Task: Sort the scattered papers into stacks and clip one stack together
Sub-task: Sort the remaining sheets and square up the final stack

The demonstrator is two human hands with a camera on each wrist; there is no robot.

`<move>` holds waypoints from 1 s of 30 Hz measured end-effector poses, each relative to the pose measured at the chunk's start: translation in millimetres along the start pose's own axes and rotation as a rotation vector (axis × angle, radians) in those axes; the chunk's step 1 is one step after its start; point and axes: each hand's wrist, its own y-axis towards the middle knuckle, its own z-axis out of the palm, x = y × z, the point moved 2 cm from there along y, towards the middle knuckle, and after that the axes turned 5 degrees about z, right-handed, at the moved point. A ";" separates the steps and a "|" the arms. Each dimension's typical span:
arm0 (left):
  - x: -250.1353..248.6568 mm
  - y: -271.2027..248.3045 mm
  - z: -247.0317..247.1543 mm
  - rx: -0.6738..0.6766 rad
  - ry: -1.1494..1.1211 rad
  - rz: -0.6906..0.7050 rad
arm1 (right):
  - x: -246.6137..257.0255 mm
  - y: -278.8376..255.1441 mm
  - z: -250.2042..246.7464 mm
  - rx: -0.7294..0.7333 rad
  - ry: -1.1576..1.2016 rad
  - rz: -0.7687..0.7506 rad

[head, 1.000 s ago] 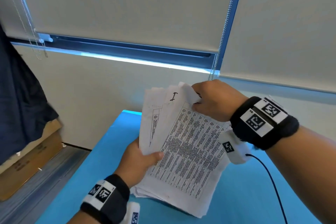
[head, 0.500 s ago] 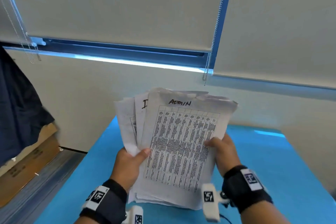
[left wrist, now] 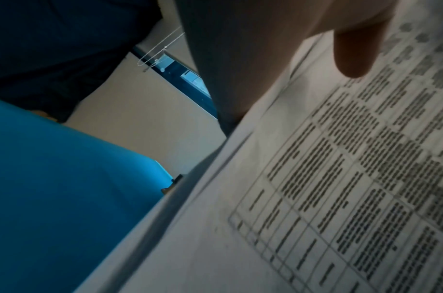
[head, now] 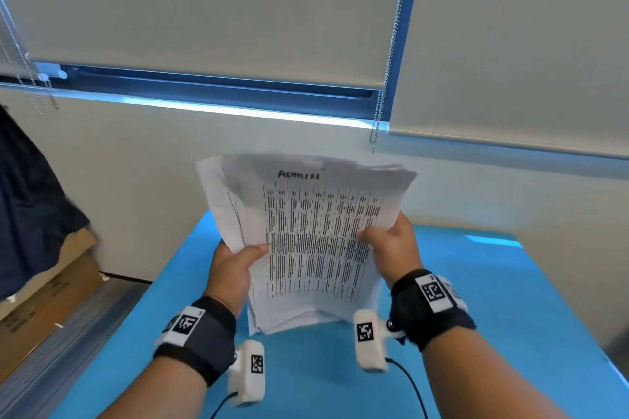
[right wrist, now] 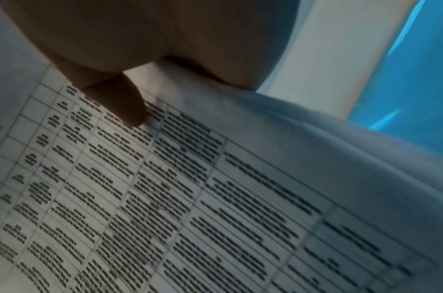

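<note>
I hold the bundle of papers (head: 316, 241) upright above the blue bench (head: 510, 299), its bottom edge close over the middle of the bench. My left hand (head: 235, 269) pinches the left edge, thumb across the front sheet; my right hand (head: 391, 245) pinches the right edge the same way. The sheets fan unevenly at the top. To square them I should loosen both pinches slightly and tap the bottom edge on the bench.
</note>
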 end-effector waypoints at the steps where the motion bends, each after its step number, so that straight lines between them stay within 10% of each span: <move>1: 4.8 -0.1 -0.6 0.002 0.027 -0.028 | -6.3 -0.3 -0.1 0.008 -0.012 0.027; 10: 33.6 6.5 -8.9 0.134 0.288 -0.136 | -42.5 -8.1 -3.0 0.056 -0.162 0.114; 16: 55.1 -20.6 -43.2 -0.248 0.290 -0.147 | -35.1 -14.9 -6.4 -0.074 0.443 0.146; 22: 32.9 -38.9 -10.6 0.103 -0.316 -0.266 | -41.1 -27.4 5.7 -0.014 0.916 0.348; 30: -4.6 -13.4 -49.9 0.088 -0.121 -0.138 | -73.5 -26.2 -64.0 -0.038 0.619 0.327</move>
